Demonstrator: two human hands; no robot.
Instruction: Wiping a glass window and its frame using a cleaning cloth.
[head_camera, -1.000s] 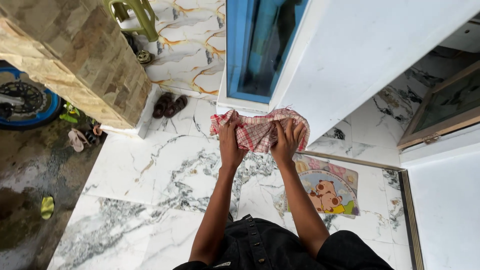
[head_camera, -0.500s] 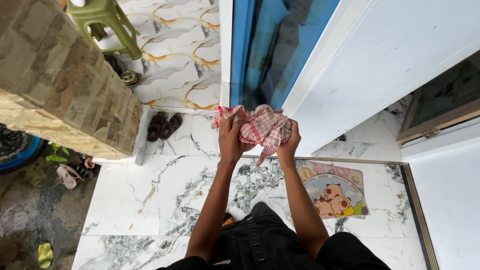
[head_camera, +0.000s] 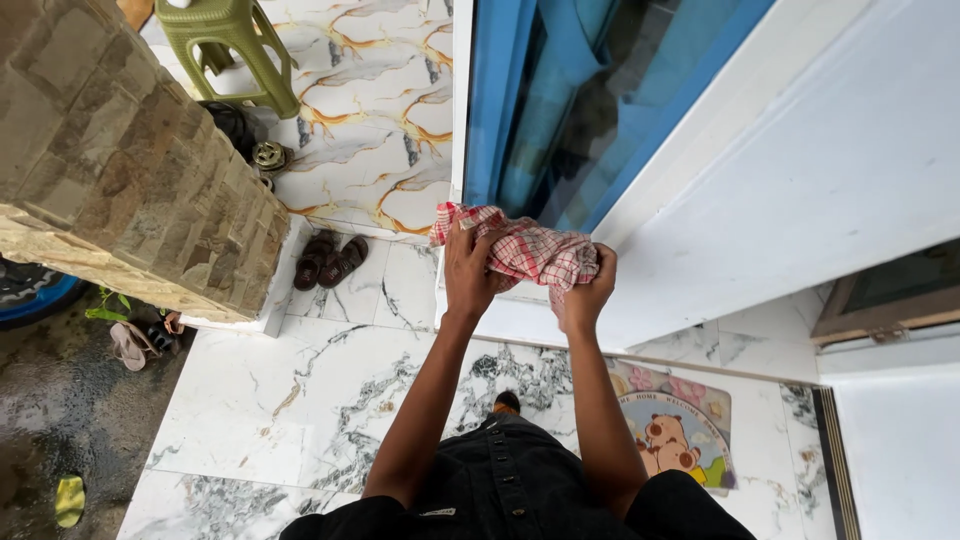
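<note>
Both of my hands hold a red-and-white checked cloth (head_camera: 530, 250), bunched up between them in front of me. My left hand (head_camera: 468, 270) grips its left side with the fingers closed over the fabric. My right hand (head_camera: 585, 288) clasps the right end from below. The cloth sits just below a blue-framed glass window (head_camera: 580, 110) set in a white wall (head_camera: 800, 190).
White marble floor tiles (head_camera: 300, 400) lie below. A stone-clad pillar (head_camera: 130, 170) stands at left, brown sandals (head_camera: 328, 260) beside its base, a green plastic stool (head_camera: 225, 40) behind. A doormat with cartoon animals (head_camera: 675, 440) lies at lower right. Wet ground with slippers (head_camera: 130, 345) is at far left.
The cloth went from spread between my hands to a tighter bundle. My hands and the view rose towards the window.
</note>
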